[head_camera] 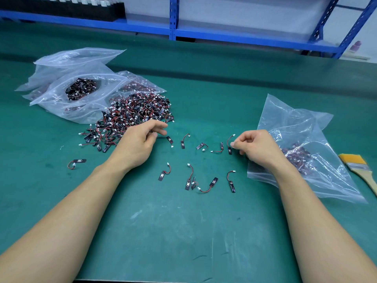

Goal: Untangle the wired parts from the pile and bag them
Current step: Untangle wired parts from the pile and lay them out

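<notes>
A tangled pile of wired parts (pixel 138 113), small black boards with red wires and white plugs, lies left of centre on the green table. My left hand (pixel 138 142) rests at the pile's near right edge with fingers relaxed; I see nothing gripped in it. Several separated parts lie in two loose rows between my hands, such as one (pixel 183 142) in the far row and one (pixel 231 181) in the near row. My right hand (pixel 259 149) pinches the wire of one part (pixel 229 147) at the right end of the far row. A clear zip bag (pixel 302 127) holding some parts lies under my right wrist.
Several clear bags (pixel 81 88) with more parts are heaped at the far left behind the pile. A lone part (pixel 76 162) lies at the left. A yellow-bristled brush (pixel 356 163) sits at the right edge. Blue shelving (pixel 173 27) runs behind the table (pixel 163 231).
</notes>
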### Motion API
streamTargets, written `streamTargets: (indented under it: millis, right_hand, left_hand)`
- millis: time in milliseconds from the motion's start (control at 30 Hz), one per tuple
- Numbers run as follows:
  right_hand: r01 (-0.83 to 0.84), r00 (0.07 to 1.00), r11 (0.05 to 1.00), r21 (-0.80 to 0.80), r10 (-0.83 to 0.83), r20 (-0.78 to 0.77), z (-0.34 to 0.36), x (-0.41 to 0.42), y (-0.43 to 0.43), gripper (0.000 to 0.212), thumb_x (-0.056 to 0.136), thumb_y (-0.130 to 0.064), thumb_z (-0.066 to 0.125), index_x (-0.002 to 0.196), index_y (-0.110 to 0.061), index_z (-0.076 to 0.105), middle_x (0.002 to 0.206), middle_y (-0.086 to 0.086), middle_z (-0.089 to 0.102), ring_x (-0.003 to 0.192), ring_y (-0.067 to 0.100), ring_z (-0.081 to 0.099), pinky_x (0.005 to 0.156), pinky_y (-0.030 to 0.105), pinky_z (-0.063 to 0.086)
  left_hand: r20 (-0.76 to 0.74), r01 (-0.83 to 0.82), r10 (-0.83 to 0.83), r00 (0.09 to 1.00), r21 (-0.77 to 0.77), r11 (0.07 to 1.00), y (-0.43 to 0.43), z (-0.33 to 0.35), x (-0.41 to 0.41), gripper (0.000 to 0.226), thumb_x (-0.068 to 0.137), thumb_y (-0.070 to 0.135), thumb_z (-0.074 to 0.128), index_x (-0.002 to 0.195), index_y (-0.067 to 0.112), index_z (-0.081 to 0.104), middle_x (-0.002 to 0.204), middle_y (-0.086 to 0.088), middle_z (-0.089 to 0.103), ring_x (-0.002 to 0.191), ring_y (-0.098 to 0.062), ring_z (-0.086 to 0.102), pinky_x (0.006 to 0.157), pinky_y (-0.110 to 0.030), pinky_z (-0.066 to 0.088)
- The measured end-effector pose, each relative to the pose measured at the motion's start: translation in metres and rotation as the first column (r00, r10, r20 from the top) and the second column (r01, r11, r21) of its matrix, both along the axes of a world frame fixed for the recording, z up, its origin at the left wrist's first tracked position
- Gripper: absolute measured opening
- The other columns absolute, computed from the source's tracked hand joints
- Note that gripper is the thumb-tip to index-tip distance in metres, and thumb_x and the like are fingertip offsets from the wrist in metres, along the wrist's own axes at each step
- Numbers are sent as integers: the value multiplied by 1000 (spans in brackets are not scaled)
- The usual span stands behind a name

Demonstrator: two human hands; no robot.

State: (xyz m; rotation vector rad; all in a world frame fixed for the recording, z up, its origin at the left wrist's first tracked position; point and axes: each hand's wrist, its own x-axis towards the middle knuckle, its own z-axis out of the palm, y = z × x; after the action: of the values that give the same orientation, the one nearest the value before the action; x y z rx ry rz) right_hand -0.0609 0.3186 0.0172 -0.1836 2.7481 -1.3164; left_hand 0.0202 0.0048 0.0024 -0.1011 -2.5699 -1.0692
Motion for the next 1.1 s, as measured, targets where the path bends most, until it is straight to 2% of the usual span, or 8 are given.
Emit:
streamTargets:
  millis: [200, 533, 667, 833, 1100]
  right_hand:
    - [0, 1000, 1000, 1, 0, 1, 1, 1, 0, 22, 81, -28, 80, 65, -17, 69, 51, -6, 63, 42, 2, 44, 52, 23, 36]
    - [-1, 1000, 1000, 7, 1, 3, 3, 3, 0, 21, 82, -27, 79, 66, -17, 69, 50, -7, 63, 43, 2, 44, 54, 26, 37]
    - [-2, 1000, 1000, 11, 1, 4, 3, 2, -1, 21, 82, -27, 79, 66, -17, 69, 51, -7, 63, 44, 3, 45, 54, 25, 38]
    - [-1, 1000, 1000, 13, 1, 6, 2, 1, -1, 21, 83, -27, 79, 66, -17, 69, 51, -7, 63, 43, 1, 45, 54, 24, 37]
    - [-1, 1000, 1000, 4, 1, 8, 2, 2, 0, 21, 82, -26, 79, 67, -17, 69, 51, -7, 63, 44, 1, 46, 55, 24, 37]
  left_hand:
    - [0, 1, -1, 1000, -6, 1000, 0, 0, 0, 36, 97, -2, 49, 120, 20, 66, 101, 13, 73, 64, 0, 52, 64, -7, 35]
    - [0, 3, -3, 1000, -7, 1000, 0, 0, 0, 36, 97, -3, 49, 120, 18, 66, 101, 11, 73, 72, 15, 53, 67, -3, 32]
    - [3, 0, 0, 1000, -6, 1000, 0, 0, 0, 35, 97, -2, 49, 120, 19, 66, 102, 12, 73, 73, 10, 55, 68, -4, 34]
    - [-7, 10, -10, 1000, -10, 1000, 0, 1, 0, 35, 97, -4, 49, 120, 16, 66, 102, 9, 73, 80, 19, 54, 73, -1, 32]
    - [-4, 5, -6, 1000, -9, 1000, 1, 0, 0, 35, 97, -4, 49, 120, 16, 66, 102, 10, 73, 79, 21, 53, 73, -1, 32]
